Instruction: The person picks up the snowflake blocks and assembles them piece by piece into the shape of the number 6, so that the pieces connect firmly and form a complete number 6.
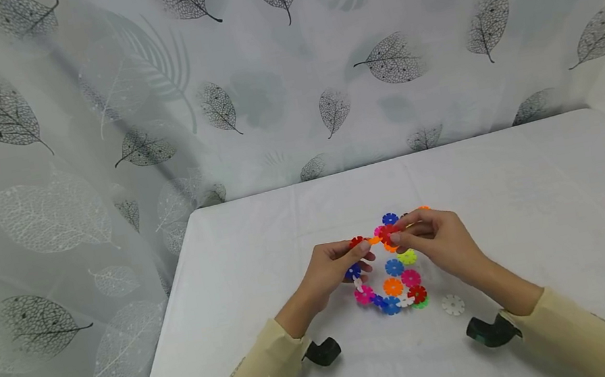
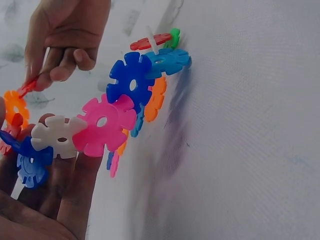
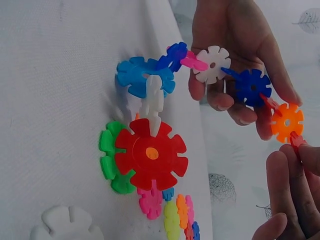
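Note:
A chain of notched plastic snowflake discs hangs in a curve between both hands and the table. My left hand (image 1: 325, 273) holds it near one end, around a red disc (image 1: 356, 241), with a dark blue disc (image 3: 253, 88) and a white disc (image 3: 212, 64) beside its fingers. An orange disc (image 3: 287, 123) joins on past the left thumb. My right hand (image 1: 437, 236) pinches a red disc (image 3: 297, 140) between thumb and fingertips, touching the orange disc's edge. Further along come a pink disc (image 2: 104, 125), a light blue disc (image 3: 145, 77) and, low down, a large red disc (image 3: 152, 152).
Loose discs, including a yellow disc (image 1: 408, 257) and a pink disc (image 1: 410, 278), lie on the white table (image 1: 253, 250) beyond the chain. A single white disc (image 1: 453, 305) lies at the right. A leaf-print curtain (image 1: 262, 88) hangs behind the table.

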Tool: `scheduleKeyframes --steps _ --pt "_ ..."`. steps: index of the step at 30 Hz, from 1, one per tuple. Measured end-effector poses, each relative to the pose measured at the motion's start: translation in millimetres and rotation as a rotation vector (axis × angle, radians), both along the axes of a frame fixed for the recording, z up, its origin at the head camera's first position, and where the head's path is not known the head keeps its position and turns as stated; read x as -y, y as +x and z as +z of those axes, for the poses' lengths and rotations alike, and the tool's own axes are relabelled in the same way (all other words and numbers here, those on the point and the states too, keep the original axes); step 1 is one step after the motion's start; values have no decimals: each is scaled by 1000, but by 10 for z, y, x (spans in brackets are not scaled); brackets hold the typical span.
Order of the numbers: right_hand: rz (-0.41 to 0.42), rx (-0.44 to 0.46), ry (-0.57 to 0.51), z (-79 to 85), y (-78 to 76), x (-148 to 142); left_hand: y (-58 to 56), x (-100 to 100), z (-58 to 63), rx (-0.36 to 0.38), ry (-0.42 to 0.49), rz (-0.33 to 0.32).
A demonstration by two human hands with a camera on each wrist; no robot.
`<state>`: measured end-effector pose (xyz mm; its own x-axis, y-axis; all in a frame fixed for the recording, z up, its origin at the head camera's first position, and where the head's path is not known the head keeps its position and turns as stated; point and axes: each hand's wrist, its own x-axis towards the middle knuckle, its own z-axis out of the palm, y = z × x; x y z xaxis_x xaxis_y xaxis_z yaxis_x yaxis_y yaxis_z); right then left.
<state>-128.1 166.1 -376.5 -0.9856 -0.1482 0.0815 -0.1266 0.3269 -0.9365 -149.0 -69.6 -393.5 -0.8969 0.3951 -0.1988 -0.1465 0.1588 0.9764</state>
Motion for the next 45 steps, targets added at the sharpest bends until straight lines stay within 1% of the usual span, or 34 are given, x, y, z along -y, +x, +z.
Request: scheduleKeyframes --steps 4,9,12,18,21,25,28,35,41,45 --pt "-7 6 3 -8 9 6 1 -20 8 -22 6 -23" --pt "10 -1 -32 -33 12 4 13 -36 28 -41 49 -43" --pt "15 -17 -58 -46 12 6 19 -43 37 -47 58 -44" --pt "-6 -47 -72 -56 9 13 12 -70 30 -53 71 -39" --pt "-13 -55 -74 -64 8 17 2 -79 24 -42 80 -40" --pt "-7 -55 -59 -84 8 29 6 -85 7 -6 79 -29" --pt "4 -55 -43 -91 5 33 12 -87 -4 8 70 -24" --pt "21 -36 -40 -80 4 0 12 -91 24 -30 42 -45" --pt "31 -10 -45 -93 28 -17 -2 -102 57 -32 76 -64" --pt "40 -13 -51 -92 35 -19 -4 -112 70 -36 85 -60"
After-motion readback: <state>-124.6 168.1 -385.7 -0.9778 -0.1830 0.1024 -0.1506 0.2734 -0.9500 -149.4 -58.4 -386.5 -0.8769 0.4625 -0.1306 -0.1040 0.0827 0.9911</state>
